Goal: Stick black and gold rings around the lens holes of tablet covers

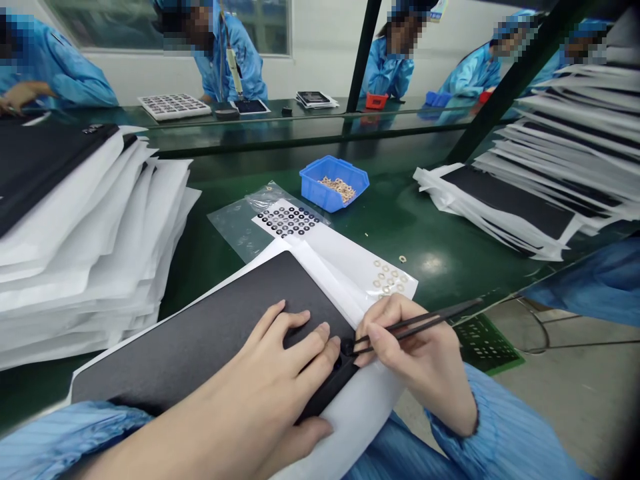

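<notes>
A flat black panel (215, 320) lies tilted on white wrapping in front of me. Spread over its surface, my left hand (285, 367) presses near its right end, thumb at the lower edge. In my right hand (415, 347) is a pair of black tweezers (425, 321). The tips of the tweezers touch a small round black part (347, 347) at the panel's right edge, close to my left fingertips. Just beyond the panel is a white sheet (340, 248) with rows of black ring stickers (290, 220) and several pale rings (390, 277).
A blue bin (325, 190) of small tan rings stands behind the sheet, beside a clear plastic bag (235, 223). Tall stacks of wrapped panels rise at left (100, 267) and right (565, 153). Co-workers in blue sit across the green bench (240, 143). A dark post (365, 53) stands behind.
</notes>
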`<control>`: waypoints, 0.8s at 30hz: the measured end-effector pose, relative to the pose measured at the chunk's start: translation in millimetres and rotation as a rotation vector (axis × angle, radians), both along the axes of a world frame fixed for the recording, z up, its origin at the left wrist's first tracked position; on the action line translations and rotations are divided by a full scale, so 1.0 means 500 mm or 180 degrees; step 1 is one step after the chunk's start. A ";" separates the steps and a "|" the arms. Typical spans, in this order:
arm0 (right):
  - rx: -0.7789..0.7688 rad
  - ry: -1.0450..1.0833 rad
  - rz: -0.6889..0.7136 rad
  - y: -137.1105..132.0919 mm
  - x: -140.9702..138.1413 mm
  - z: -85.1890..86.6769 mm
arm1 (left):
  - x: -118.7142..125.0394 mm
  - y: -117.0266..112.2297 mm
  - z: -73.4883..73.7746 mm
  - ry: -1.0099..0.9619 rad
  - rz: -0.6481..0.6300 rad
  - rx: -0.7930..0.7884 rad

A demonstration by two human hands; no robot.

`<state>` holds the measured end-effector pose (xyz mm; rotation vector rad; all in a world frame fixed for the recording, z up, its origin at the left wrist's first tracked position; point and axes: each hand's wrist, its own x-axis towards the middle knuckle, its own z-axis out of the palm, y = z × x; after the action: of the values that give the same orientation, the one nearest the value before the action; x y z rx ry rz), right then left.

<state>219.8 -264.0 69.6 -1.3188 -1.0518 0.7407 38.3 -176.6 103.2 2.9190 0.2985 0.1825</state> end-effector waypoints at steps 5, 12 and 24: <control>0.0055 0.0040 0.0265 0.003 0.011 -0.003 | 0.002 0.001 0.001 0.0157 -0.0016 -0.0019; -0.0002 -0.0190 0.0256 0.004 0.009 0.003 | 0.002 0.002 -0.004 0.0117 -0.0020 0.0157; 0.0072 -0.0415 -0.0330 -0.004 -0.017 0.002 | 0.009 0.003 0.022 0.0351 -0.0009 -0.0042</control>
<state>211.5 -265.9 70.6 -1.4058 -1.0832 0.5699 42.6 -174.9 114.2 2.9215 0.3115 0.0189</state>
